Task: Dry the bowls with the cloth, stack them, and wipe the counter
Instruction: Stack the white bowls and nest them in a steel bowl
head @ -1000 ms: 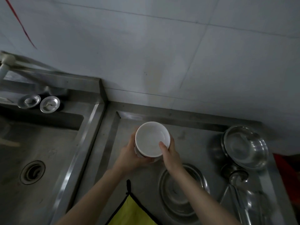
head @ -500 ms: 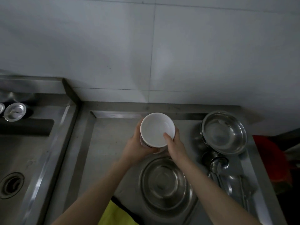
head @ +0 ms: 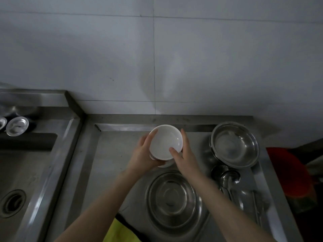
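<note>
Holding the white bowl (head: 165, 142) up off the counter (head: 111, 154), I have both hands wrapped on it: the left hand (head: 142, 154) cups its left wall from below, and the right hand (head: 186, 154) pinches the rim, thumb hooked inside and fingers down the outside. Neither hand has the yellow cloth (head: 120, 231); it lies well below my grip, near my left forearm. My worry is that the bowl may be wet, so a bare-handed rim pinch could slip if I free one hand to reach back for the cloth. Directly beneath and toward me from the grip sits the large steel bowl (head: 173, 198), so a drop would likely strike it and might chip the white one. To the right of the grip stand a second steel bowl (head: 235, 144) and a ladle (head: 227, 179), close enough for my right elbow to knock. I cannot tell whether another bowl is nested underneath.
</note>
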### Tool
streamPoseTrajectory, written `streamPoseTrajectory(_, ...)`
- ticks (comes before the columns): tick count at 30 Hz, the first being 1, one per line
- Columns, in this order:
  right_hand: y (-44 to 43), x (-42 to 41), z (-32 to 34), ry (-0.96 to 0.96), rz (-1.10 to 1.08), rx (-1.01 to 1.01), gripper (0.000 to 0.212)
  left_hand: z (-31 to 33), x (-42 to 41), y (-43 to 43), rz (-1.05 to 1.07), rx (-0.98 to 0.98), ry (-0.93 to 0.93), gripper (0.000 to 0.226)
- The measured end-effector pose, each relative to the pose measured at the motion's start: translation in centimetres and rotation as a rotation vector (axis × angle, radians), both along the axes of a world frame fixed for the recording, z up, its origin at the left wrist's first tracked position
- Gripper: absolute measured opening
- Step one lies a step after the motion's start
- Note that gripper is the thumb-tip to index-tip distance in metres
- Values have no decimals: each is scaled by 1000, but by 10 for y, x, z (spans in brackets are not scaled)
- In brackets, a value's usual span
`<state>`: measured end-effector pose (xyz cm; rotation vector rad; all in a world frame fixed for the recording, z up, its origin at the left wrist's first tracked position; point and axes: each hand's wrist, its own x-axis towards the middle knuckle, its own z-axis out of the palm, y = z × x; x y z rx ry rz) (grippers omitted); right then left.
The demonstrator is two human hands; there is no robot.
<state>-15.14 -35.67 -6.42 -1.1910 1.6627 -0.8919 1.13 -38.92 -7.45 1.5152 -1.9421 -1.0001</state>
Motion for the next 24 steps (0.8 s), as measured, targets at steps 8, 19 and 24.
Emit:
streamPoseTrajectory(8,-6,-2,2,8,18,32,76,6,-1,-2,35,-17,-81,108)
streamPoseTrajectory(19,3,-40,29,40,-30,-65,67,38,-30,-2,-27,-178,-142,106)
streamPoseTrajectory(24,14,-97,41,139,-156,-102,57,48,-91,-4,-110,-201,-71,115)
